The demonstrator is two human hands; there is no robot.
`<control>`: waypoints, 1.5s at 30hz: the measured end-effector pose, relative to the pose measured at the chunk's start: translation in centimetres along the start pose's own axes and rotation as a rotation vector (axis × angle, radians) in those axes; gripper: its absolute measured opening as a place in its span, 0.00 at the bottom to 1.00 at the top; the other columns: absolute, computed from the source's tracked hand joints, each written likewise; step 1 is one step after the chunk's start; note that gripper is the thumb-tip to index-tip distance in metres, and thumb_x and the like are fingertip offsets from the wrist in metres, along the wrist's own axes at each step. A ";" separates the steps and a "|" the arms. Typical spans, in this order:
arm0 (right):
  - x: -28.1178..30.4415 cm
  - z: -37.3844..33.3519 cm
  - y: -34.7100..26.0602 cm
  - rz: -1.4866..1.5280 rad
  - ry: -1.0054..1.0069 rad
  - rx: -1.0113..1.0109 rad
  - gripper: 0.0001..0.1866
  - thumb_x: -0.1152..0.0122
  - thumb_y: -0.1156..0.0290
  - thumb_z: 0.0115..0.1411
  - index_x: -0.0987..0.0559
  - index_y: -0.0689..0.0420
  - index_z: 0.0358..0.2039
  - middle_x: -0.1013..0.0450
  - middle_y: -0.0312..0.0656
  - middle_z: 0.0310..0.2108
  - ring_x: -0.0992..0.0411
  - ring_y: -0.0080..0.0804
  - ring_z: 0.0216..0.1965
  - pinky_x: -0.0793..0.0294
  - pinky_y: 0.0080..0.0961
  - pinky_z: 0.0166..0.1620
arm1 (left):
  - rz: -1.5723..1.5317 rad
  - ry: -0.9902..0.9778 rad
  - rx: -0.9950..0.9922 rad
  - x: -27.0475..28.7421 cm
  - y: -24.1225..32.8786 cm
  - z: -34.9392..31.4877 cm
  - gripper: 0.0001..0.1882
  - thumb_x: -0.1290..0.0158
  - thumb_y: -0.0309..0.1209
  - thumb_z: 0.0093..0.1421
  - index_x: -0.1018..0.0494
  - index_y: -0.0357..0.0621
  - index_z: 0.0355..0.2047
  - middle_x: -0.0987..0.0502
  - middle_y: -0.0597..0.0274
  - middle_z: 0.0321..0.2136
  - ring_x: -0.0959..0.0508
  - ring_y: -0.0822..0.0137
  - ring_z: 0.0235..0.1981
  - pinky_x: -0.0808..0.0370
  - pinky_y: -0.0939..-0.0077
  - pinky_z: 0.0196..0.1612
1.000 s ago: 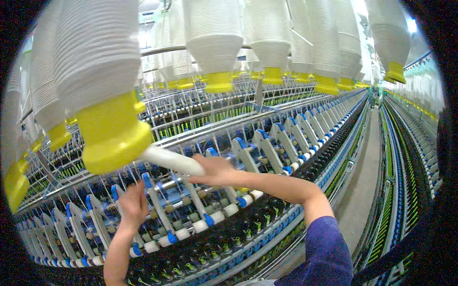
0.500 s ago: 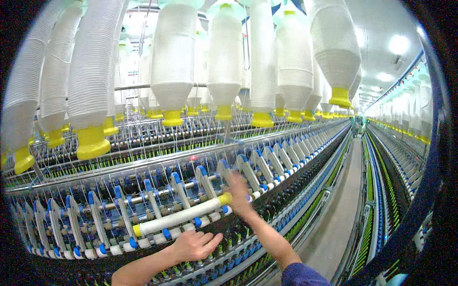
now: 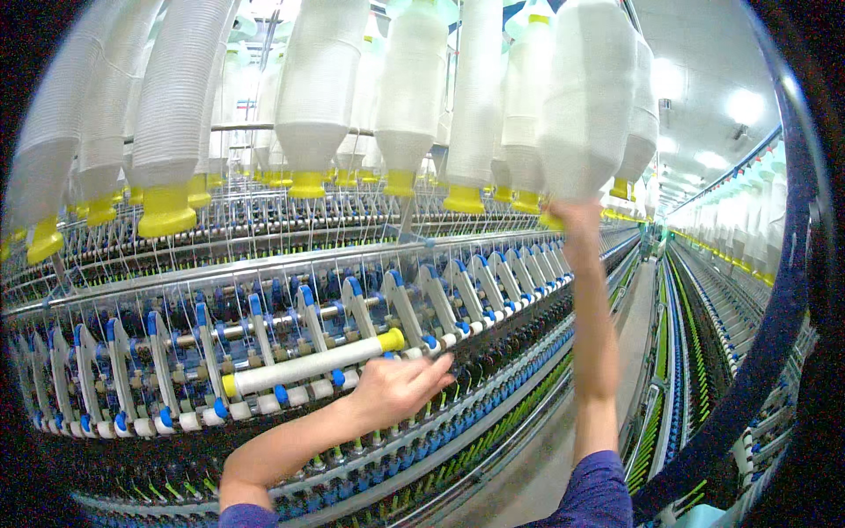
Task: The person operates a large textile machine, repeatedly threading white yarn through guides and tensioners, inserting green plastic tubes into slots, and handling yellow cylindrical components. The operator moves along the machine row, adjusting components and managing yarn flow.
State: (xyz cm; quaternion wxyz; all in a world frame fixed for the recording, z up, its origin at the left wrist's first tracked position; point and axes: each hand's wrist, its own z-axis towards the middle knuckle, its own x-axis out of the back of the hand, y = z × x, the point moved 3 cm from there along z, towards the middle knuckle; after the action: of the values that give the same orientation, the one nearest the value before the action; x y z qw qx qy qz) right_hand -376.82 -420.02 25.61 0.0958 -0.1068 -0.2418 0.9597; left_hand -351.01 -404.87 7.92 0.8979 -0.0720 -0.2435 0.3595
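My right hand point(image 3: 576, 220) is raised high, its blurred fingers closed round the yellow lower end of a hanging roving bobbin point(image 3: 588, 106), a fat white package. Lower down, my left hand point(image 3: 400, 385) hovers just in front of the white-and-blue roller row point(image 3: 299, 396), thumb and fingers pressed together. Whatever they may pinch is too small to see. Behind that hand a long, thin roving bobbin point(image 3: 308, 365) with yellow ends lies across the grey drafting arms point(image 3: 356, 308) of the spinning frame.
Several full white bobbins point(image 3: 321, 88) hang overhead, with thin strands running down from them. Blue and green spindles point(image 3: 493, 387) line the machine's lower side. To the right runs a narrow aisle point(image 3: 519, 475), with another spinning frame point(image 3: 704, 308) beyond it.
My right hand has risen from the drafting arms to the hanging bobbin's lower end. My left hand has shifted up and right along the rollers. The view has moved; the thin bobbin still lies there.
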 end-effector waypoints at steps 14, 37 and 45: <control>-7.0 -39.0 12.5 -0.151 -0.149 -0.001 0.24 0.38 0.70 0.53 0.31 0.62 0.49 0.29 0.39 0.44 0.31 0.34 0.45 0.31 0.31 0.46 | 0.282 0.444 0.108 0.6 -2.0 0.8 0.10 0.48 0.29 0.54 0.27 0.34 0.34 0.27 0.61 0.20 0.29 0.71 0.18 0.33 0.76 0.18; -49.1 -27.9 -1.1 0.292 -0.778 -0.360 0.14 0.37 0.77 0.38 0.25 0.62 0.29 0.27 0.42 0.25 0.28 0.29 0.24 0.29 0.28 0.27 | -0.800 -0.229 1.108 20.1 -11.3 -13.5 0.11 0.50 0.32 0.59 0.26 0.36 0.35 0.21 0.58 0.25 0.21 0.73 0.28 0.24 0.78 0.31; -62.4 -17.0 -3.2 0.681 -0.451 -0.059 0.12 0.37 0.74 0.42 0.23 0.65 0.29 0.26 0.42 0.26 0.28 0.31 0.26 0.29 0.26 0.29 | -0.675 -0.144 1.351 23.3 -18.8 -15.5 0.12 0.49 0.32 0.60 0.25 0.33 0.35 0.23 0.57 0.22 0.21 0.70 0.22 0.24 0.80 0.23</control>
State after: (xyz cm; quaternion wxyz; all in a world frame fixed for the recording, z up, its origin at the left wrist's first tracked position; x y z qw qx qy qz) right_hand -312.24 -424.40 22.42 -0.2858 0.0294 -0.2350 0.9285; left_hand -317.49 -402.06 9.14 0.7899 0.5959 -0.0372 0.1401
